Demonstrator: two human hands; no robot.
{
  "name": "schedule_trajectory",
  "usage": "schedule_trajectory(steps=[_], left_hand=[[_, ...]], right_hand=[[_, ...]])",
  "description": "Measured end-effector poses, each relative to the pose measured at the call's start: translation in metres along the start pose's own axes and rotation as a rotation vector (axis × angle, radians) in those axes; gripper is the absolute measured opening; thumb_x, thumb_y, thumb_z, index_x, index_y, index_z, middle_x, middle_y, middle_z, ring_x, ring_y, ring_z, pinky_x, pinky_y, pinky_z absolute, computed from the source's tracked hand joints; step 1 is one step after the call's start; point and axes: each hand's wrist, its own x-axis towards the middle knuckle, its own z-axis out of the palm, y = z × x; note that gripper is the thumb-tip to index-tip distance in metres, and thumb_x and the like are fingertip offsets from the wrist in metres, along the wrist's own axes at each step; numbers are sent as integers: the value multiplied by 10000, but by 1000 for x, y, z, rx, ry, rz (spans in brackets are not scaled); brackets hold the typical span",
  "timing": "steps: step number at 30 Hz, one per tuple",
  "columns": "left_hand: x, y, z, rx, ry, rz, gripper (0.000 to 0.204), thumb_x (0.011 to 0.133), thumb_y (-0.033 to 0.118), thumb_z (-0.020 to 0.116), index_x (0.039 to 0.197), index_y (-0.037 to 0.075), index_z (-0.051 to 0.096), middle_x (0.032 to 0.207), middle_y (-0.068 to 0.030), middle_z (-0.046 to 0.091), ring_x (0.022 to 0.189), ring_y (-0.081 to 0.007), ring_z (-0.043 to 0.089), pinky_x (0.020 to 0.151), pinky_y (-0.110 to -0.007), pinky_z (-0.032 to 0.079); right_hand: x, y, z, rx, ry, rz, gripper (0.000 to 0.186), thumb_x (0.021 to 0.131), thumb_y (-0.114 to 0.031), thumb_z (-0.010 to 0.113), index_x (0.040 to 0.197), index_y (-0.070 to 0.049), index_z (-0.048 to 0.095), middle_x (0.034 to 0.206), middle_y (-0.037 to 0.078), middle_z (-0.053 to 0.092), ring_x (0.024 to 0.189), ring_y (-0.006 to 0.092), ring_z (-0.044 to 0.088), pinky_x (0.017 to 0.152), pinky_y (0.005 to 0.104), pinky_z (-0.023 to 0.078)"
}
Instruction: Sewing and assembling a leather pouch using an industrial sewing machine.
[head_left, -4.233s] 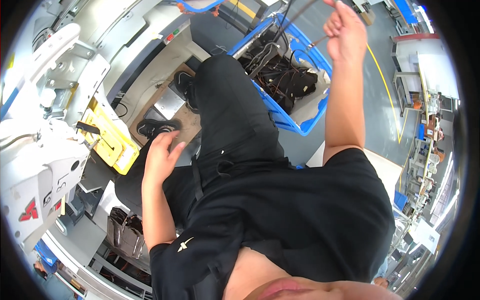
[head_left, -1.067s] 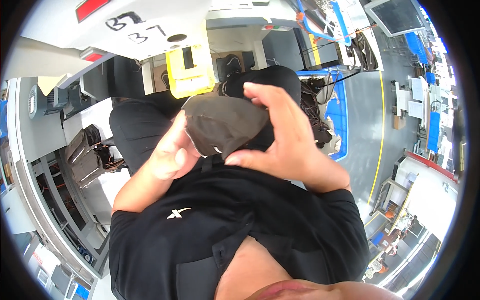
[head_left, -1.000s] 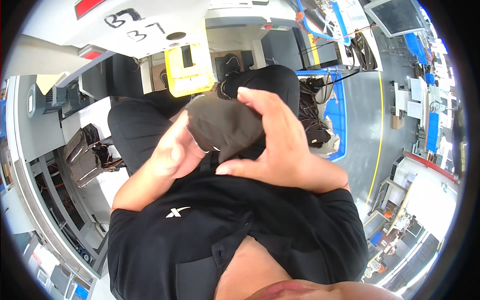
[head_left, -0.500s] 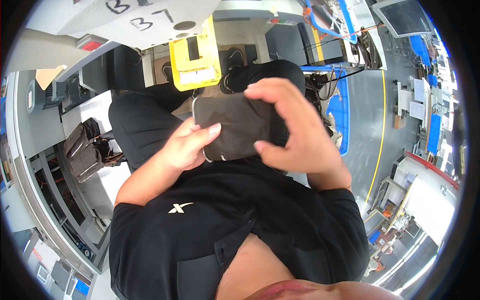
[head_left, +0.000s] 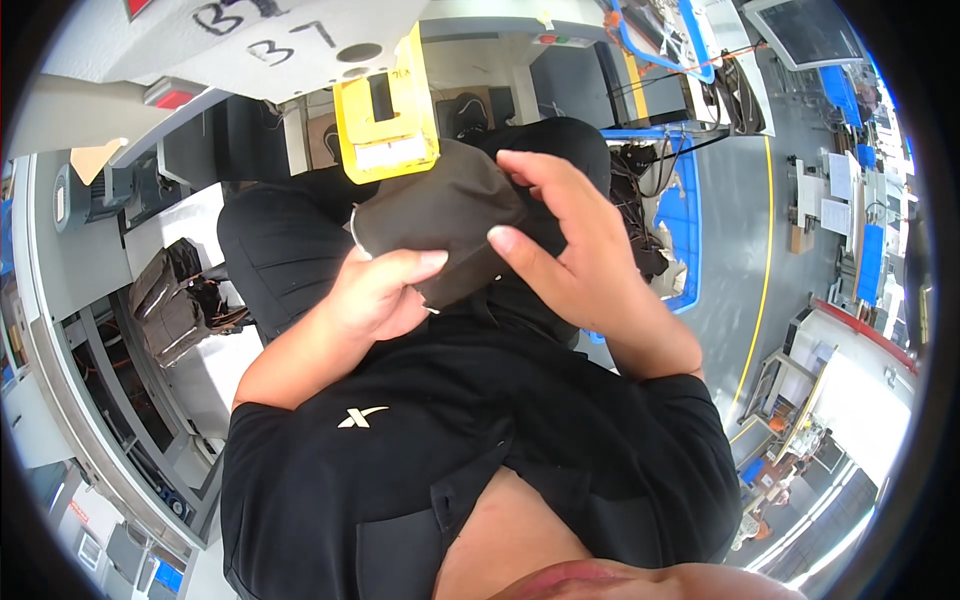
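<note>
A dark brown, soft-looking piece of leather or cloth (head_left: 440,215) with a pale left edge lies over my lap. My left hand (head_left: 375,290) is closed on its lower left part, thumb on top and the other fingers beneath it. At its right edge, my right hand (head_left: 575,235) is open, with thumb and fingers spread apart. The right fingertips are close to the piece or touching it; I cannot tell which. Just beyond its far edge hangs a yellow plastic holder (head_left: 415,110) with a white label.
A pale machine body (head_left: 230,45) with a red switch (head_left: 172,97) overhangs the far left. Folded dark brown pieces (head_left: 170,305) lie on a white surface at my left. On my right, a blue crate (head_left: 685,230) holds dark pieces. A monitor (head_left: 805,35) stands far right.
The brown piece has tilted and opened out wider, shifting left and away from me. My right hand's thumb has moved slightly left and up; my left hand still grips it.
</note>
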Motion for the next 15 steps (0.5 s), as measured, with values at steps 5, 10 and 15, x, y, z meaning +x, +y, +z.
schedule_trajectory(steps=[5,10,15], left_hand=[[1,0,-12,-161,-220,-68,734,828,14,638,1511,-30,374,1454,-194,532,1323,-297,567,1120,-439,466],[8,-7,-12,-194,-236,-50,703,908,112,684,1521,-22,367,1450,-186,533,1321,-288,564,1112,-431,467],[11,-14,-1,-98,-33,12,643,934,97,661,1509,-14,395,1440,-170,545,1318,-292,565,1107,-439,475]], right_hand=[[-7,5,4,129,-72,160,442,1000,-306,665,1282,25,589,1116,217,678,993,398,679,852,416,545],[-7,3,3,33,0,168,307,996,-235,672,1151,29,667,880,122,708,780,204,695,725,326,535],[-7,5,5,-1,-5,215,292,974,-263,691,1102,0,688,916,183,699,826,368,694,714,396,548]])
